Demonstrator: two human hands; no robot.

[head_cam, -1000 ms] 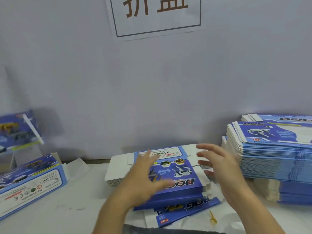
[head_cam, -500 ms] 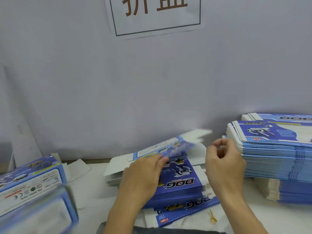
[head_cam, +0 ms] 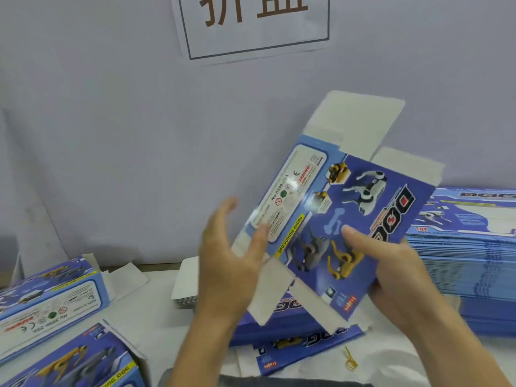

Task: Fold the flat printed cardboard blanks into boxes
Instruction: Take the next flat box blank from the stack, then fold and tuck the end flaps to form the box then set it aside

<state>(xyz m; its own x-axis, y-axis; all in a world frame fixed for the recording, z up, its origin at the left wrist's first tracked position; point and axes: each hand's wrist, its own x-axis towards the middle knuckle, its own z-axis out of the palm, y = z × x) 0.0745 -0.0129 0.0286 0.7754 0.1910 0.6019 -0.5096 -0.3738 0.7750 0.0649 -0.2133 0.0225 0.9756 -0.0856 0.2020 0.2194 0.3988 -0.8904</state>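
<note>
One blank (head_cam: pixel 335 219) is held tilted toward the frame's upper right, pinched at its lower right by the right hand (head_cam: pixel 396 275); the left hand (head_cam: pixel 226 263), fingers apart, is laid against its left edge

soft, even light, fairly bright, with a cool bluish cast. white glare streaks the glossy blank (head_cam: pixel 332 219) near its label. faint shadows lie on the wall (head_cam: pixel 111 135) at left. the left hand (head_cam: pixel 226 263) is motion-blurred; print is soft throughout. wide-angle bending skews the edges, and the box (head_cam: pixel 50 297) at lower left looks smeared.

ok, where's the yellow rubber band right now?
Head view, lower right: the yellow rubber band lies on the table, just right of the flat blanks, below the right hand.
</note>
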